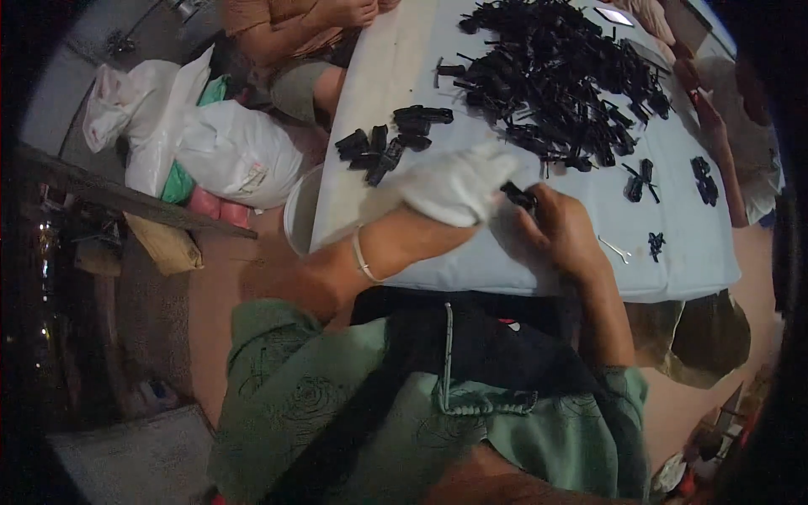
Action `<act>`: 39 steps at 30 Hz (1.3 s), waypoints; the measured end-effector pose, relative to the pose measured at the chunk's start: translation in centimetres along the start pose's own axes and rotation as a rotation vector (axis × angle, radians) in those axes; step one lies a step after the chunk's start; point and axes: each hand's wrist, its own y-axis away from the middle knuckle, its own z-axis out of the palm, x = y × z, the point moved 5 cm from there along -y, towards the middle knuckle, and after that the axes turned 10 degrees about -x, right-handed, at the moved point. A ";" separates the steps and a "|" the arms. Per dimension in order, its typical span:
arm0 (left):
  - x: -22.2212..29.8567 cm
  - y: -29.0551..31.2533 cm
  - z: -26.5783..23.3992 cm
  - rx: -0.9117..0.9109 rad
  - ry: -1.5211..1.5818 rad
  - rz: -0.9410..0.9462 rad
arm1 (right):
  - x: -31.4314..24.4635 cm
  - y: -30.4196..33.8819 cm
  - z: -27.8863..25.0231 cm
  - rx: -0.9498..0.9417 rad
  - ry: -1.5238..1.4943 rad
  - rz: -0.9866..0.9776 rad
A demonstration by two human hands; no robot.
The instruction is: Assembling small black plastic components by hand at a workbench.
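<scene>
Across the middle and upper part of the view spreads a table (454, 271) with a pale cover, and it carries nearly all the things told below. Next in size is a dark heap (555, 76) of many black parts, piled on the far half of the table. On the left, beside the table and lower than its top, lies a white sack (236, 151). At the upper left sits a co-worker (286, 34), whose hands are near the far table edge.

The left hand (459, 183) is in a white covering, which looks like a glove; it is blurred, so I cannot tell if this hand grasps something. The right hand (564, 223) is bent around a black piece (517, 195), pinching it between the thumb and the fingers. This piece lies at the fingertips, not deep in the palm, and its free end points toward the left hand, just beside the white covering; whether they touch is not clear.

Left of the hands lies a loose group (387, 147) of black parts. Toward the right edge of the table are a black pair (704, 181) and a crossed black part (641, 181). Smaller, to the right of the right hand, are a silver wrench (617, 250) and a little black cluster (656, 245).
</scene>
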 end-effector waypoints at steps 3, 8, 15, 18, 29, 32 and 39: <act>1.5 -1.3 1.6 -0.189 0.282 0.062 | 0.7 1.6 -0.6 -0.220 -0.279 0.014; 2.3 -1.6 3.5 -0.231 0.507 0.230 | 2.0 2.9 0.3 -0.215 -0.777 0.184; -0.5 -1.0 5.5 -0.629 1.293 -0.162 | 1.7 2.6 1.1 -0.182 -0.823 0.116; -0.9 -1.7 5.8 -0.315 1.220 -0.111 | 1.6 2.9 -0.5 0.141 -0.511 0.057; -0.6 -0.9 5.5 -0.054 1.126 -0.144 | 1.3 1.7 0.7 0.279 -0.571 0.115; -0.5 -1.1 5.2 0.013 1.095 -0.178 | 1.3 1.7 1.3 0.123 -0.650 0.076; -1.0 -0.9 5.5 0.063 0.732 -0.124 | 1.2 1.6 2.2 -0.023 -0.680 0.180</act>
